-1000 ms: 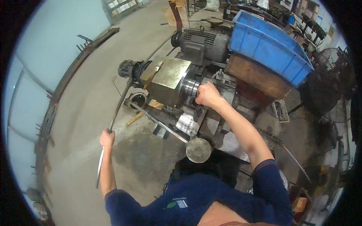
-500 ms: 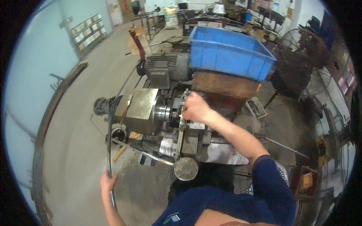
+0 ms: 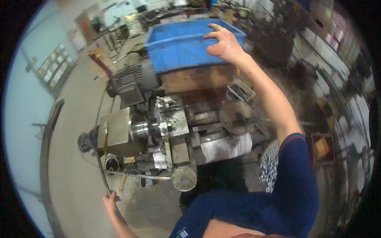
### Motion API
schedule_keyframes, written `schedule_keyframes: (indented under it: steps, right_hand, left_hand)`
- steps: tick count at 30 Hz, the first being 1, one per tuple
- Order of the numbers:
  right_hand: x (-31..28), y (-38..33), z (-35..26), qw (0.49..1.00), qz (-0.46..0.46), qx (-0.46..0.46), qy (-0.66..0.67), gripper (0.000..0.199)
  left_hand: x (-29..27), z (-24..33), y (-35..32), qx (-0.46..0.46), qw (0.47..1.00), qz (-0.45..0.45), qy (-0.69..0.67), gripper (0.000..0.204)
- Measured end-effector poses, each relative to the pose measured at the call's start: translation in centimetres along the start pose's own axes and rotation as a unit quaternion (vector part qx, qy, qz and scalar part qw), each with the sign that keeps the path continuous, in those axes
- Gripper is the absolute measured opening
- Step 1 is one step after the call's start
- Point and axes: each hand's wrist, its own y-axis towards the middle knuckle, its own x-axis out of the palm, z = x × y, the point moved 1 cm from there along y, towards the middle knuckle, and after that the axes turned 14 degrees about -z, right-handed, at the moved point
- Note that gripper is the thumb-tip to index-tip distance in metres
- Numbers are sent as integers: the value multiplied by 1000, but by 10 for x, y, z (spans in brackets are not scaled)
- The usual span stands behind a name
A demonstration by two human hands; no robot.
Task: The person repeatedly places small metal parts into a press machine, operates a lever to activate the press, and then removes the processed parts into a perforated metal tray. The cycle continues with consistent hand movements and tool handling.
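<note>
**Right hand up at the blue bin, left hand low on the rod**

Reaches up and away with the right hand, now over the near rim of the blue bin at the top of the view. Half a second ago gripped the middle of the machine; now lifted clear of it, arm stretched long across the bench. Fingers spread and loosely curled, open, holding nothing; possibly brushing the bin's edge, though hard to tell at this blur.

Keeps the left hand down at the lower left, closed around a thin dark rod that runs up toward the machine's left end. Sits lower and nearer the frame edge than before.

Shows the grey motor just left of the bin, a wooden board under it, and a round handwheel at the machine's near side, just above the dark blue shirt.
</note>
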Motion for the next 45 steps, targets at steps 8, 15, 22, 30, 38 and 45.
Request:
schedule_keyframes:
  steps: [8, 15, 22, 30, 38, 45]
  right_hand:
    - [-20, -259, 82, 948, -153, 259, 109, 36]
    - [32, -514, 83, 813, -320, 478, 88, 38]
    - [95, -507, 74, 693, -421, 584, 50, 36]
    - [93, -503, 71, 711, -427, 559, -20, 41]
    - [47, -484, 58, 817, -118, 505, 252, 26]
    - [57, -312, -64, 918, -104, 59, 377, 34]
  left_hand:
    - [-7, -14, -11, -77, 996, 8, -35, 30]
    - [-18, -14, 30, -104, 993, -35, -42, 24]
    - [-21, -25, 13, -91, 996, 13, -10, 34]
    - [-21, -25, 22, -60, 997, -13, -37, 39]
    - [43, 94, -19, -5, 721, 75, 689, 40]
    - [242, 226, -17, 121, 977, -164, -61, 31]
